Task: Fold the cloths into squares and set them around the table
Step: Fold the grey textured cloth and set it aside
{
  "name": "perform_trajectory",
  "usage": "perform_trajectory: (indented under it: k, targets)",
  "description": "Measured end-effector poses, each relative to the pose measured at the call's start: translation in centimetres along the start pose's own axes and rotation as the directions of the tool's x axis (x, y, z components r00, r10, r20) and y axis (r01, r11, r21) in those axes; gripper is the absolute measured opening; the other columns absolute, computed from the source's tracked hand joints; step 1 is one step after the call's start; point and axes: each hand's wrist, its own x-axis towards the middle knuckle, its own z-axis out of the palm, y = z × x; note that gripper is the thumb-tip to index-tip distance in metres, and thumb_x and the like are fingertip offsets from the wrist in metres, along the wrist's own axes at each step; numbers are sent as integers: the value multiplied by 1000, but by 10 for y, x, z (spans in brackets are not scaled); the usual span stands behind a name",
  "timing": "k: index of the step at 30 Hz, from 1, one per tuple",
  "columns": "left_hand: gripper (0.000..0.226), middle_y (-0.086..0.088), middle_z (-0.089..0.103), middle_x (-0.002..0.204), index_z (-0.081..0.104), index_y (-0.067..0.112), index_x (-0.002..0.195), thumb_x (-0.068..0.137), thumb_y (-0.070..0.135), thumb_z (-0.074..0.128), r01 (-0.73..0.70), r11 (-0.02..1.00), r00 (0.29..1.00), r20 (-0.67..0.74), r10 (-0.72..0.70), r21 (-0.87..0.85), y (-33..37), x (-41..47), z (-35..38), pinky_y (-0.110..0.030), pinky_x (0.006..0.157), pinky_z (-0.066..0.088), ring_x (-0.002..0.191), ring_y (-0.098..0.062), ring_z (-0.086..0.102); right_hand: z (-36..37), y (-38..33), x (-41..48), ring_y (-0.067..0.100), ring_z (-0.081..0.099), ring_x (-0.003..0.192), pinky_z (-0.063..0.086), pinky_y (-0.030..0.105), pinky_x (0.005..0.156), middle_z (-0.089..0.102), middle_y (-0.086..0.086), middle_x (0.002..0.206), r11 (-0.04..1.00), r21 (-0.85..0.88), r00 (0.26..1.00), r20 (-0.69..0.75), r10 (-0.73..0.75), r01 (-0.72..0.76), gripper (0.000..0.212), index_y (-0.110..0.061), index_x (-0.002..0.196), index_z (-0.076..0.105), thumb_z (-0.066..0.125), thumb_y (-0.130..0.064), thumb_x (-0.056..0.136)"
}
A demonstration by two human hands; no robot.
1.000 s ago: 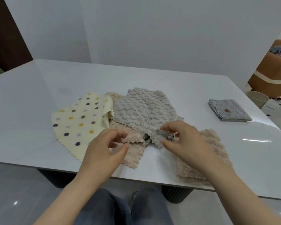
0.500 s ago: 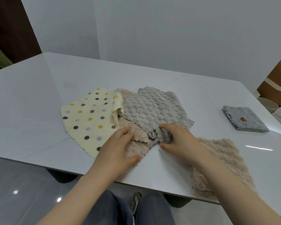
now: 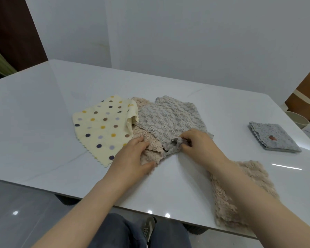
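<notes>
Three unfolded cloths overlap in the middle of the white table: a cream polka-dot cloth on the left, a pink fluffy cloth under a grey fluffy cloth. My right hand pinches the grey cloth's near corner. My left hand rests on the pink cloth, thumb and fingers around its near edge. A folded beige cloth lies near the front edge, partly under my right forearm. A folded grey-blue patterned cloth lies at the right.
The table's front edge runs close to my knees. Beyond the right edge stand a pale bucket and a brown seat. White walls stand behind the table.
My left hand came down from above onto the pink cloth. My right hand closed on the grey cloth's corner. The view shifted, sliding the cloths rightward in frame.
</notes>
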Motion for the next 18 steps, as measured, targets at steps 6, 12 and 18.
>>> perform_trajectory:
  k: [6, 12, 18]
  targets:
    - [63, 6, 33, 149, 41, 20, 140, 85, 41, 63, -21, 1000, 999, 29, 21, 22, 1, 3, -3, -15, 99, 23, 136, -10, 30, -17, -4, -3, 18, 41, 61, 32, 34, 57, 45, 1, 60, 998, 54, 995, -96, -21, 26, 24, -14, 60, 42, 54, -10, 81]
    - [67, -3, 38, 145, 46, 13, 135, 81, 50, 59, -34, 995, 995, 97, 25, 89, 0, 23, -3, -26, 104, 28, 133, -18, 34, -18, 0, -5, 18, 41, 58, 30, 33, 54, 45, 2, 58, 997, 80, 995, -93, 26, -19, 26, -14, 61, 42, 53, -13, 85]
    - [47, 6, 53, 123, 56, 17, 120, 83, 45, 64, -11, 1000, 1000, 28, 11, -15, -5, 43, -12, -28, 91, 41, 118, -15, 49, -35, -6, -3, 25, 47, 62, 37, 37, 57, 57, 15, 71, 989, 145, 977, -213, 22, 9, 24, -1, 78, 50, 50, -19, 93]
